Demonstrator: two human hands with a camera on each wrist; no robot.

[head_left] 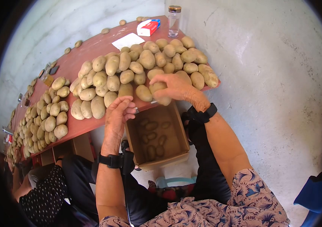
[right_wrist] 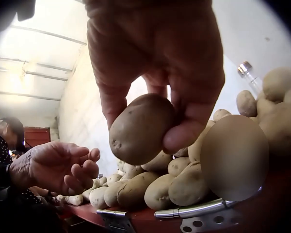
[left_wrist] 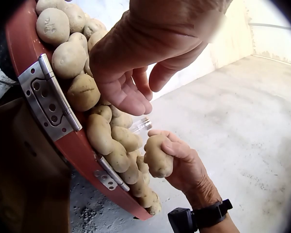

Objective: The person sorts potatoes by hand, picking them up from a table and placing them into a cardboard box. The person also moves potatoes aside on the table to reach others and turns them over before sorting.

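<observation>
The right hand [head_left: 178, 89] grips a potato [head_left: 157, 87] over the front edge of the red table [head_left: 86, 126]; thumb and fingers close around the same potato [right_wrist: 141, 129] in the right wrist view. The left hand [head_left: 116, 115] hangs by the table edge, its fingers loosely bent around nothing. Potatoes [head_left: 147, 59] lie heaped just behind both hands. Seen from the left wrist, the left hand [left_wrist: 145, 53] is over the heap, and the right hand [left_wrist: 188, 170] holds the potato [left_wrist: 158, 156] beyond it. A blurred potato [right_wrist: 235, 158] appears close to the right wrist camera.
Below the table edge stands a cardboard box [head_left: 181, 156] with several potatoes inside. A glass jar [head_left: 174, 22], a red-and-white pack [head_left: 148, 27] and white paper [head_left: 128, 41] are behind the heap. More potatoes [head_left: 50, 123] and another person's dotted sleeve [head_left: 44, 195] are at the left.
</observation>
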